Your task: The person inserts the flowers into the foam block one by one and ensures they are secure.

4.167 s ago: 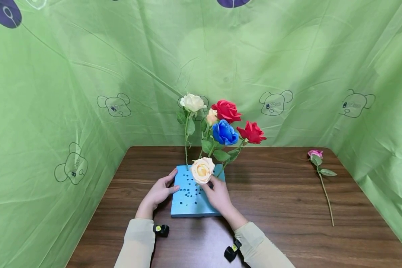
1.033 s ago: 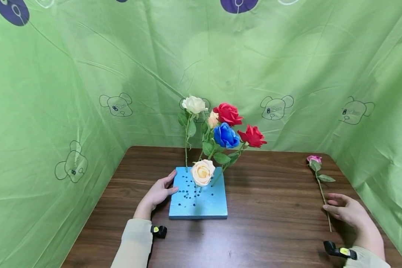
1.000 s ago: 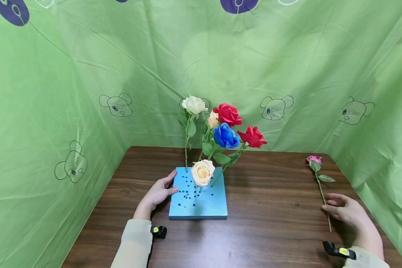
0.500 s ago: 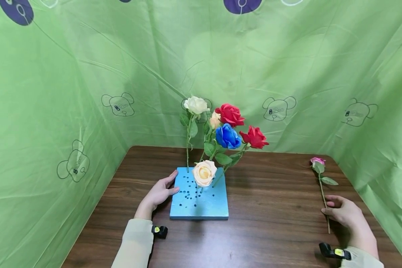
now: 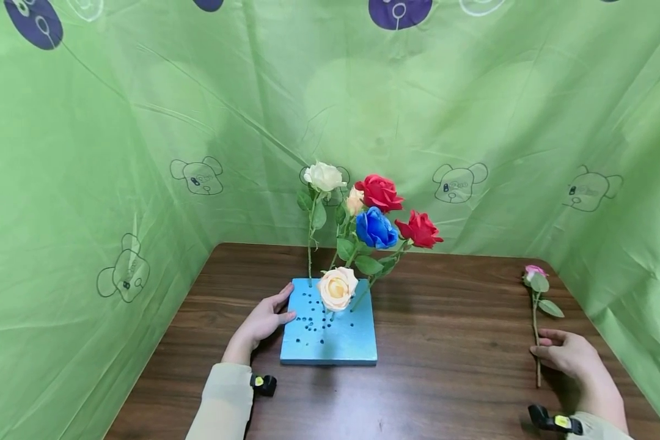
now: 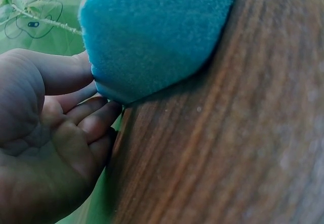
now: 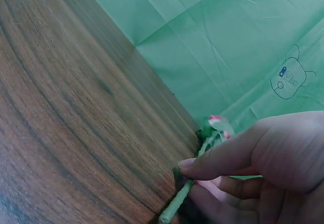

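On the left side of the wooden table, my left hand point(image 5: 265, 318) grips the left edge of a light blue foam board point(image 5: 341, 348) with many small holes; the left wrist view shows thumb and fingers at the board's point(image 6: 152, 42) corner. Artificial roses stand in it: a white rose point(image 5: 324, 176), two red roses, one nearer the right point(image 5: 420, 229), a blue rose point(image 5: 376, 228), a peach bud point(image 5: 354, 201) and a low peach rose point(image 5: 338, 288). Far right, my right hand point(image 5: 574, 360) pinches the stem of a pink rose point(image 5: 536, 273) between thumb and fingers; its stem end point(image 7: 172, 211) sticks out below.
The brown wooden table point(image 5: 445, 342) lies under everything. Green cloth point(image 5: 275, 79) with printed bear heads hangs along its back and sides. Tall rose stems lean out over the board's right side.
My right hand has left the peach rose at the board, moved to the far right and taken hold of the pink rose's stem, which has turned slightly. My left hand stays at the board.
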A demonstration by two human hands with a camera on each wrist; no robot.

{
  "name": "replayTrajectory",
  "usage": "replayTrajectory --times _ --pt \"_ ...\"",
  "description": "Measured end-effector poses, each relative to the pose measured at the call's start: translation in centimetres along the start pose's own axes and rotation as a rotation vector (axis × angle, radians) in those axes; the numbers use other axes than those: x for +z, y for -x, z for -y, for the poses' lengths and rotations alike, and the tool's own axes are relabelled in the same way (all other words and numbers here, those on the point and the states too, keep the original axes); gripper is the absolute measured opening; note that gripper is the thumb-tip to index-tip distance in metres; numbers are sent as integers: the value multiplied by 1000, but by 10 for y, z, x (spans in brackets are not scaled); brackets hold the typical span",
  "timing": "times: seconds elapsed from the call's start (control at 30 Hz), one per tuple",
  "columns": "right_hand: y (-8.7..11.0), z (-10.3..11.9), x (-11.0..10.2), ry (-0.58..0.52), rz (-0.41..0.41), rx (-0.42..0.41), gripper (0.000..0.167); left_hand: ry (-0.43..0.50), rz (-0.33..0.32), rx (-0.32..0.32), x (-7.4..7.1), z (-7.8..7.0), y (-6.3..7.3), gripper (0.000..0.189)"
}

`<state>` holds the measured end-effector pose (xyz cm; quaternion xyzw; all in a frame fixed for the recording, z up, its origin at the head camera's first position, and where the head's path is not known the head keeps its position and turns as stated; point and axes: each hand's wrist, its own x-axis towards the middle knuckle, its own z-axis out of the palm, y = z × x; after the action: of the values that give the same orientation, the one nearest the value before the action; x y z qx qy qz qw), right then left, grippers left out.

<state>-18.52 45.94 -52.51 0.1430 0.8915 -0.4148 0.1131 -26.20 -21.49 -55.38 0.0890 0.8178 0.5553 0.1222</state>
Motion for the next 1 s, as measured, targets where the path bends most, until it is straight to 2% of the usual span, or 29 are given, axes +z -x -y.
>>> replayTrajectory --times 0.1,0.17,0.4,0.47,0.57,0.6,0.77,1.0 --pt "3 3 3 -149 39 25 73 3 11 10 0 1 0 75" --pt "4 5 5 -207 50 14 72 5 13 13 0 1 0 75" --pt "3 14 7 -324 19 -119 71 -3 14 21 0 0 0 75" --pt "4 19 10 -349 -10 -160 62 -8 10 20 0 0 0 75" --pt "6 25 16 -414 -46 -226 39 -15 7 9 0 -1 0 75" --pt "6 28 18 -447 -54 -247 37 -16 6 5 0 -1 0 75" --pt "7 44 30 -582 -60 -358 48 -18 4 2 0 0 1 75" --pt "11 72 41 -634 -154 -458 50 -15 9 14 -1 0 0 76"
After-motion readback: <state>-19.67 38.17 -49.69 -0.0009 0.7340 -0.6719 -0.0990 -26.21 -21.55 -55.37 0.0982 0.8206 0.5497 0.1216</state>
